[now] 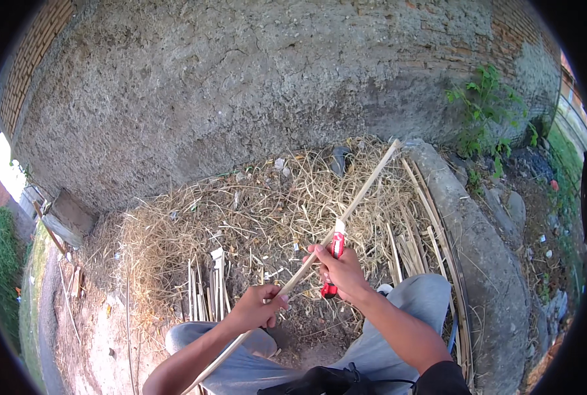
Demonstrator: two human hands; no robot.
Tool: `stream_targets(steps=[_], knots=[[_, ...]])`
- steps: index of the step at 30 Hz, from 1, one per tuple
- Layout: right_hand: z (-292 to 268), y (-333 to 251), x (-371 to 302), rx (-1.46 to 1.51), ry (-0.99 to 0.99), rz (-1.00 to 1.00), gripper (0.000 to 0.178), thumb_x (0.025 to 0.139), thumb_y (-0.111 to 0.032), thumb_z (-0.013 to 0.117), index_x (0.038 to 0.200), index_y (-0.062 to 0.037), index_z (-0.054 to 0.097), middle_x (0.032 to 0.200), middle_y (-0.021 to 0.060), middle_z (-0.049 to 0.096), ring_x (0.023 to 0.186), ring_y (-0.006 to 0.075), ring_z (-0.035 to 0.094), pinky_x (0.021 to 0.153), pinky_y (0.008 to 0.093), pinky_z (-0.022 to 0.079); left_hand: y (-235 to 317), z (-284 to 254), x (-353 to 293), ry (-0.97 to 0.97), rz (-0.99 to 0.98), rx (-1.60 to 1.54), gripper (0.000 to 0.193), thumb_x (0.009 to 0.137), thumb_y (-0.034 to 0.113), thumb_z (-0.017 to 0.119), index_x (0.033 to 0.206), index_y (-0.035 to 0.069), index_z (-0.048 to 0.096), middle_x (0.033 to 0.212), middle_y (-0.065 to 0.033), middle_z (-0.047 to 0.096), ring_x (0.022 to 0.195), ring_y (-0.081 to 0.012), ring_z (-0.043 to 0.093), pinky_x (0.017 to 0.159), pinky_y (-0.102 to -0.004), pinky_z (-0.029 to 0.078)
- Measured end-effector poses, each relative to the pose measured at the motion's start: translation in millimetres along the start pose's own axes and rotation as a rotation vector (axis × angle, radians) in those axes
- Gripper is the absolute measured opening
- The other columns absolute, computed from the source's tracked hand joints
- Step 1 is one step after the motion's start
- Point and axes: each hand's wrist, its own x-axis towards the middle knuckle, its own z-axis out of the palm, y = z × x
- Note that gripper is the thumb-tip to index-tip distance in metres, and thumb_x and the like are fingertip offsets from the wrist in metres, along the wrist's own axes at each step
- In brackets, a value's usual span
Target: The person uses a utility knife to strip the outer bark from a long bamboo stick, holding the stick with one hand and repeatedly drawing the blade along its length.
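Note:
A long pale bamboo strip (370, 179) runs slantwise from between my legs up toward the wall. My left hand (256, 308) is closed around its lower part, thumb along the top. Higher up, my right hand (343, 271) grips a red and white utility knife (337, 245), its front end against the strip. The right thumb and forefinger also press on the strip beside the knife. The blade itself is too small to make out.
Straw-like shavings (148, 243) cover the ground before me. Cut strips (208, 289) lie by my left knee, more strips (412, 253) by my right. A rough wall (254, 92) stands ahead, a concrete kerb (471, 257) curves along the right, and a green plant (485, 115) grows beyond it.

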Motion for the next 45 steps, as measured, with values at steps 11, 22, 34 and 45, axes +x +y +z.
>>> stream_targets(steps=[11,22,34,45], knots=[[-25.8,-37.2,19.2,-0.591,0.078,-0.176,0.053,0.095,-0.031,0.066,0.130,0.0056,0.051,0.098,0.0158,0.070,0.090,0.0204,0.068,0.079,0.0319,0.052,-26.1,3.6,43.6,-0.172,0.341,-0.343,0.037,0.099,0.004,0.054,0.134,-0.007,0.050,0.097,-0.0072,0.067,0.067,-0.0075,0.050,0.063,-0.0254,0.048],[7.9,-0.7,22.6,-0.244,0.005,0.003,0.020,0.095,-0.010,0.065,0.110,0.0033,0.063,0.068,-0.0030,0.053,0.053,0.0038,0.044,0.047,0.0217,0.036,-20.1,9.6,44.2,-0.156,0.202,-0.663,0.025,0.102,0.010,0.053,0.120,-0.007,0.056,0.074,0.0013,0.049,0.060,-0.0059,0.042,0.053,-0.0229,0.035],[12.0,-5.8,23.1,-0.190,-0.022,-0.031,0.017,0.091,-0.012,0.071,0.099,0.0014,0.064,0.075,0.0025,0.063,0.051,0.0038,0.047,0.046,0.0213,0.037,-20.5,10.2,27.5,-0.132,0.205,-0.668,0.031,0.103,0.012,0.049,0.127,-0.008,0.055,0.068,0.0014,0.046,0.055,-0.0053,0.039,0.049,-0.0232,0.034],[-4.4,16.4,31.9,-0.525,-0.018,-0.109,0.036,0.096,-0.014,0.062,0.127,0.0033,0.053,0.085,0.0010,0.061,0.065,0.0051,0.052,0.057,0.0226,0.044,-27.3,8.6,28.5,-0.104,0.123,-0.626,0.030,0.105,0.012,0.040,0.129,-0.002,0.053,0.083,-0.0031,0.051,0.056,-0.0048,0.039,0.048,-0.0226,0.035]])
